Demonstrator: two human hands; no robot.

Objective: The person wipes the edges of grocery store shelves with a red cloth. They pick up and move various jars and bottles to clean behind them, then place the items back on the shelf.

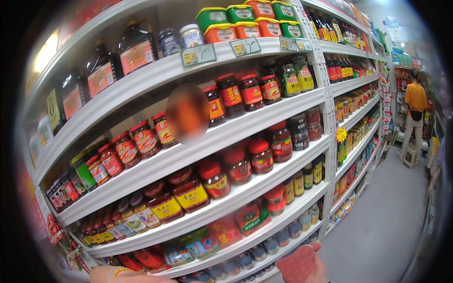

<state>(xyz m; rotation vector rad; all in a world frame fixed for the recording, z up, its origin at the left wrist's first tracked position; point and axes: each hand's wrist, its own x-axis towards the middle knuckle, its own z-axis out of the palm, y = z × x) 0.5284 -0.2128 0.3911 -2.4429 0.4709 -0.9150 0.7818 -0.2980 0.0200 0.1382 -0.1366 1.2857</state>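
My right hand (pixel 319 270) is at the lower edge of the view, shut on a folded red quilted cloth (pixel 296 264). The cloth is in front of the lowest shelf, where a row of jars with blue-grey lids (pixel 258 252) stands. At the bottom left, my left hand (pixel 141 278) shows only in part, with a yellow beaded bracelet (pixel 120 271) at the wrist. Its fingers are cut off by the frame, so what they do is hidden. Nearest above it lie red packets (pixel 150 257) and clear-and-blue bags (pixel 178 254) on a shelf.
White metal shelves (pixel 247 122) carry red-lidded sauce jars (pixel 250 91), large dark bottles (pixel 136 47) and orange and green tubs (pixel 247 30). A grey-floored aisle (pixel 382 208) runs along the right. Farther down it, a person in an orange top (pixel 414 97) stands by a stool (pixel 410 155).
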